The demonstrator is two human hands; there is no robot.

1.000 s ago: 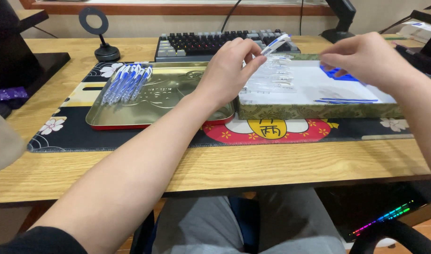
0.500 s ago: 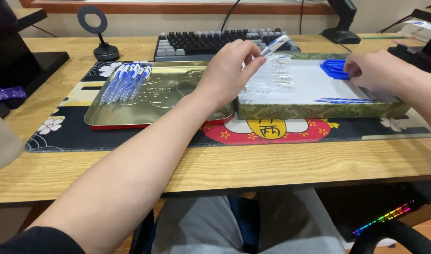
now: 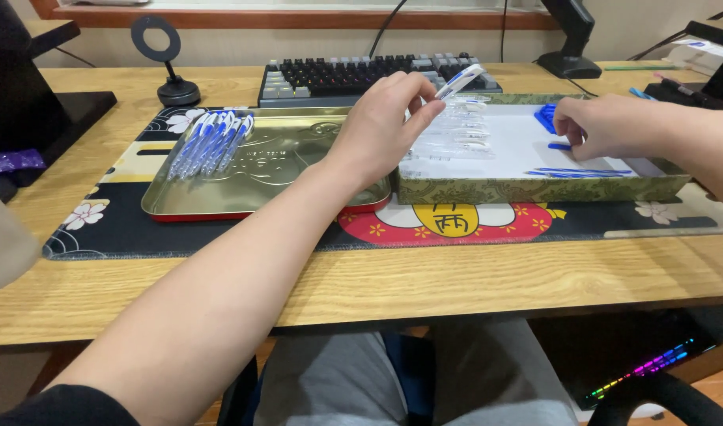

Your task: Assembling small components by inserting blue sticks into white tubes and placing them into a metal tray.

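My left hand [image 3: 381,126] holds a clear pen barrel with blue trim [image 3: 459,80] above a shallow green-patterned box [image 3: 535,188]. Several clear pen barrels [image 3: 456,130] lie in the box's left half. My right hand [image 3: 602,125] reaches into the box's right half, fingers curled down by the small blue caps [image 3: 546,117] and thin blue refills [image 3: 578,171]. Whether it grips one of those parts is hidden. A gold metal tray [image 3: 298,170] to the left holds several assembled blue-and-white pens [image 3: 211,143].
A dark floral desk mat [image 3: 109,225] lies under the tray and box on a wooden desk [image 3: 377,276]. Behind are a keyboard [image 3: 353,75], a round black stand [image 3: 170,67], a monitor base [image 3: 568,59] and cables. A chair edge with coloured lights [image 3: 653,371] shows below.
My right hand has drawn back to the right and lowered into the box's right half, uncovering the blue caps. The left hand with the pen barrel has stayed nearly still.
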